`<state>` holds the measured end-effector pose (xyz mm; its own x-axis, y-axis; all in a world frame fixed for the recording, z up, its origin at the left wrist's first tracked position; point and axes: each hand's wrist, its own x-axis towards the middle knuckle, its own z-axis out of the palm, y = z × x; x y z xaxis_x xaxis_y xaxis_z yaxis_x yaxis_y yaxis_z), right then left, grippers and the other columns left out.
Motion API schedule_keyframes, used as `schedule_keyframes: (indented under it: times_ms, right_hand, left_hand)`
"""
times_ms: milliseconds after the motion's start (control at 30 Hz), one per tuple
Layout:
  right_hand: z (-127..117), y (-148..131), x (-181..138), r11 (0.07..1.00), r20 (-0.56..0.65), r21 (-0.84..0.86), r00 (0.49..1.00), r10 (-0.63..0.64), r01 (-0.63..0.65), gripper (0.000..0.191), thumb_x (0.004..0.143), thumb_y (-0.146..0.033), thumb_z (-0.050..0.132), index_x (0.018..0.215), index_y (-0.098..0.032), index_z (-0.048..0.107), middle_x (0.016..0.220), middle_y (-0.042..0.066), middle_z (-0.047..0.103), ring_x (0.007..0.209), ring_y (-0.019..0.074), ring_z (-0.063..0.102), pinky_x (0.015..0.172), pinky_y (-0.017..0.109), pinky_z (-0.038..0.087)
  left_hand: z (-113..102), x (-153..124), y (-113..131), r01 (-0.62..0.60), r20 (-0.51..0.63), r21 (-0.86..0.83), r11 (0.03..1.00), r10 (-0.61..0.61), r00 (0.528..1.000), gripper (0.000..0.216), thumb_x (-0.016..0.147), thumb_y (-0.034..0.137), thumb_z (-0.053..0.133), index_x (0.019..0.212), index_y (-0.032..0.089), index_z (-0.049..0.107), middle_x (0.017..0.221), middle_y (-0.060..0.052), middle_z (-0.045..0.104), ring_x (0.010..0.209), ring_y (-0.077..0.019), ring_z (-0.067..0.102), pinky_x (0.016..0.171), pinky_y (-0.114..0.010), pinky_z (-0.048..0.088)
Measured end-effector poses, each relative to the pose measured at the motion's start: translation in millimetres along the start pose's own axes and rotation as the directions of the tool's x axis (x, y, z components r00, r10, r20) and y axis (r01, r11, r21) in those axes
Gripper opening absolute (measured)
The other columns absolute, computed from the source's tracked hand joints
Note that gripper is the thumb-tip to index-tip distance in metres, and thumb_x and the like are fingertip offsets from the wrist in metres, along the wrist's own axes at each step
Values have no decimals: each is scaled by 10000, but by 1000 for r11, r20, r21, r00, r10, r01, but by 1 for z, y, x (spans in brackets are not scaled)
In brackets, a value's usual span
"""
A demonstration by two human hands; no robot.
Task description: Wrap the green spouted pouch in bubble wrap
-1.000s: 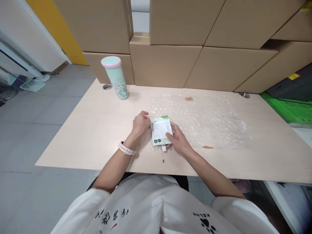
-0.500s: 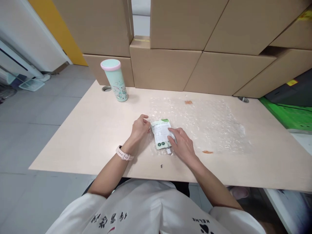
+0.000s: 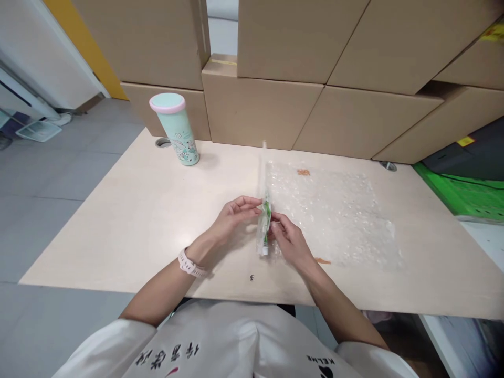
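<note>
A white and green spouted pouch (image 3: pixel 266 212) stands tilted up on its edge, its pale cap toward me. The left edge of the bubble wrap (image 3: pixel 331 215) is raised and lies against the pouch's left side. My left hand (image 3: pixel 237 214) presses that raised film to the pouch from the left, fingers stretched toward it and thumb beneath. From the right, my right hand (image 3: pixel 289 237) grips the pouch, with some fingertips hidden behind it. The remaining wrap lies flat on the table to the right.
A mint tumbler (image 3: pixel 177 128) with a pink-rimmed lid stands at the back left of the table (image 3: pixel 129 226). Stacked cardboard boxes (image 3: pixel 263 110) wall off the far edge. A green crate (image 3: pixel 464 194) is at the right. Near the front edge there is a small dark mark (image 3: pixel 252 277).
The pouch has turned from lying flat to standing on edge. The wrap's left edge has been lifted against it, and my left hand has moved right to meet it.
</note>
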<state>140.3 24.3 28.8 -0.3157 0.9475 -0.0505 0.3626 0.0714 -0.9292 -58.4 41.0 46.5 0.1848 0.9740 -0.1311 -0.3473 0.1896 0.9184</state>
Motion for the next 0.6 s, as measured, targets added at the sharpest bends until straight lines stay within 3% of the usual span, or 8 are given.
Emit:
schedule_keyframes:
  times_ms: [67, 167, 233, 300, 400, 500, 600]
  right_hand:
    - [0, -1, 0, 966, 75, 237, 993, 88, -104, 447, 994, -559, 444, 1269, -244, 604, 1084, 82, 706, 917, 234, 681, 836, 381, 548]
    - [-4, -1, 3, 915, 165, 345, 974, 159, -208, 485, 980, -600, 439, 1197, -227, 659, 971, 65, 726, 884, 236, 684, 792, 360, 540]
    - [-12, 0, 5, 961, 102, 183, 977, 189, -205, 439, 973, -570, 457, 1034, -212, 705, 832, 51, 711, 785, 231, 670, 728, 344, 520]
    - [-21, 1, 7, 981, -80, -76, 981, 174, -181, 402, 978, -520, 453, 909, -217, 708, 745, 38, 689, 700, 220, 648, 693, 334, 493]
    - [-29, 1, 9, 936, -277, -308, 957, 82, -169, 364, 995, -467, 425, 968, -231, 701, 776, 32, 713, 682, 209, 651, 702, 326, 473]
    - [-26, 3, 9, 914, -236, -400, 971, -29, -70, 253, 963, -384, 508, 1068, -229, 678, 860, 34, 726, 722, 200, 660, 701, 308, 458]
    - [-21, 5, 9, 886, -121, -461, 986, -117, 48, 187, 944, -266, 505, 1026, -221, 667, 927, 42, 714, 780, 192, 655, 702, 292, 443]
  left_hand:
    - [7, -7, -4, -174, 114, 205, 963, 153, 982, 229, 848, 294, 728, 1067, 229, 735, 1237, -102, 713, 1174, -250, 656, 1062, -449, 462]
    - [11, -12, -11, -392, 268, 539, 746, 290, 919, 253, 921, 269, 637, 1160, 281, 718, 1376, -84, 652, 1261, -265, 568, 1109, -507, 385]
    - [10, -11, -18, -467, 359, 665, 583, 299, 884, 277, 935, 250, 603, 1192, 286, 701, 1384, -77, 654, 1213, -278, 562, 1077, -525, 385]
    - [8, -7, -25, -516, 449, 723, 460, 254, 857, 258, 930, 215, 595, 1152, 281, 708, 1362, -64, 673, 1188, -284, 561, 1056, -516, 382]
    - [7, -4, -34, -584, 553, 745, 322, 191, 811, 220, 929, 147, 570, 1044, 256, 723, 1330, -45, 696, 1197, -270, 553, 1061, -487, 367]
    - [8, -4, -36, -623, 600, 736, 264, 173, 781, 223, 945, 121, 543, 1022, 235, 719, 1276, -39, 724, 1208, -257, 544, 1066, -469, 365]
    - [8, -5, -37, -643, 617, 710, 288, 188, 764, 233, 926, 90, 551, 964, 241, 725, 1163, -24, 761, 1201, -257, 556, 1070, -470, 374]
